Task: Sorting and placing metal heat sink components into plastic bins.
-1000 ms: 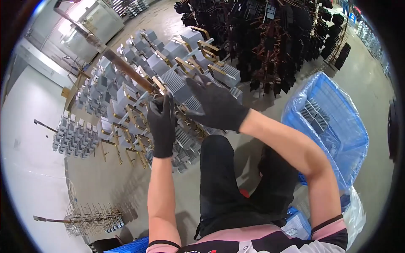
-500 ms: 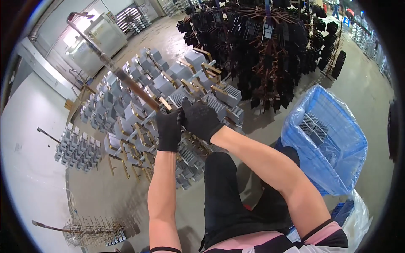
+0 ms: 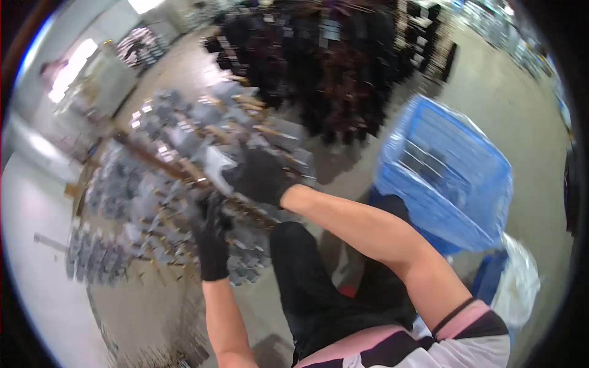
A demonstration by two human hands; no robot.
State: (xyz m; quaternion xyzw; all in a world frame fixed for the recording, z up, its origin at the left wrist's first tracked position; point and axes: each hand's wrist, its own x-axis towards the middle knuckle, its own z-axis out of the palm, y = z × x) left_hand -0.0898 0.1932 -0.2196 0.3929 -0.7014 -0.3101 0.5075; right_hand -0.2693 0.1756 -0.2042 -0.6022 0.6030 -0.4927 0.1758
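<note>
Black-gloved hands point(image 3: 261, 176) work apart, close to grey blocks point(image 3: 218, 164).

The blocks point(image 3: 218, 164) look like matt grey metal, the gloves point(image 3: 261, 176) matt cloth, the liner point(image 3: 491, 224) glossy, wrinkled plastic.

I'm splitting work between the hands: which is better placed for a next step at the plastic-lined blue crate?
Probably the right hand: beside a silver finned block and nearer the blue crate. The left hand is farther left. Blur hides whether either holds anything.
</note>
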